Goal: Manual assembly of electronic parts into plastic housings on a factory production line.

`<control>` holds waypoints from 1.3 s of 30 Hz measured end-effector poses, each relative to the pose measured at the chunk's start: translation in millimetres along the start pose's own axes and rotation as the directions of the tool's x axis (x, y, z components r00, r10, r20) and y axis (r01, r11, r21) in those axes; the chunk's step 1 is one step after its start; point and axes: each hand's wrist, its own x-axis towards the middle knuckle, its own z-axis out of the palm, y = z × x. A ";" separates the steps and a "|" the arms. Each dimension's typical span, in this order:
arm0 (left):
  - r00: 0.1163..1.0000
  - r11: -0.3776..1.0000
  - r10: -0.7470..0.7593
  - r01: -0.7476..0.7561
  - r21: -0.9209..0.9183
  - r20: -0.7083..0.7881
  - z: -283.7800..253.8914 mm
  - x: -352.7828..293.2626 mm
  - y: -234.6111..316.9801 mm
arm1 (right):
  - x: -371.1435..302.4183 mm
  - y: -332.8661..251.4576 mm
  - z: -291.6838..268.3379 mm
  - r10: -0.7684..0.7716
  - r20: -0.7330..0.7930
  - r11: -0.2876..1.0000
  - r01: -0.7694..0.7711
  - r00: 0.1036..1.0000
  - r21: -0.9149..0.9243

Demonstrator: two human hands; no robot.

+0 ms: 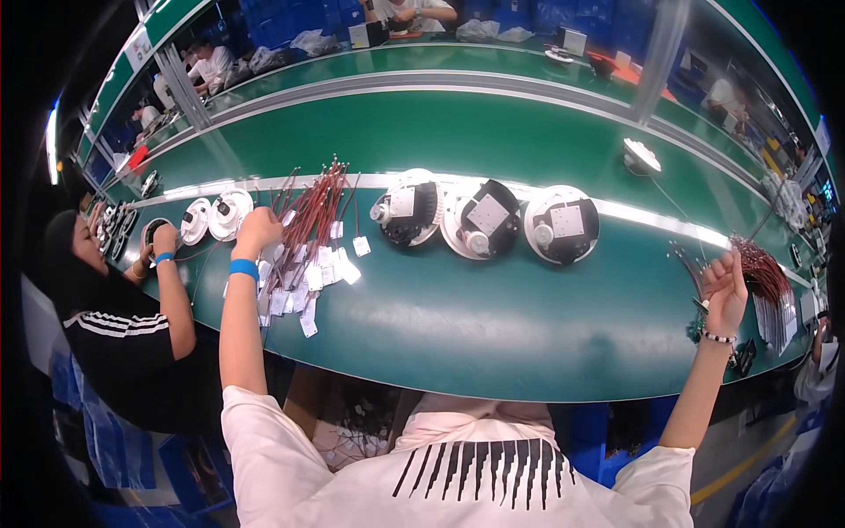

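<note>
Picking step, I judge: wires (327, 204) right of left hand (259, 231), bundle (764, 271) right of curled right hand (726, 289). Either's grip: cannot tell. Next likely needs strands separated.

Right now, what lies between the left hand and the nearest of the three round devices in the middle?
In the head view, a pile of red wires with white tags lies there.

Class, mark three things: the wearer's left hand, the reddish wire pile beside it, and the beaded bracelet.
Left hand (258, 231), head view: back of the hand.
Reddish wire pile (312, 231), head view: wires near its middle.
Beaded bracelet (718, 338), head view: beads on the right wrist.
</note>
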 end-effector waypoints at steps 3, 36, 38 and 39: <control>0.999 0.996 0.047 -0.046 0.081 -0.003 -17.8 -1.2 -6.4 | 0.5 2.1 1.1 0.030 0.055 0.999 -0.031 0.998 0.023; 0.988 0.616 0.102 -0.153 -0.773 -0.115 -7.9 -43.1 39.8 | -58.4 107.5 87.3 0.426 0.267 0.902 -0.386 0.864 -0.191; 0.937 0.457 -0.069 -0.275 -0.846 -0.341 -12.6 -42.5 17.8 | -64.3 111.2 93.7 0.445 0.289 0.895 -0.408 0.848 -0.181; 0.943 0.467 -0.050 -0.269 -0.842 -0.329 -10.5 -44.6 21.9 | -63.4 116.6 97.4 0.464 0.292 0.885 -0.432 0.836 -0.172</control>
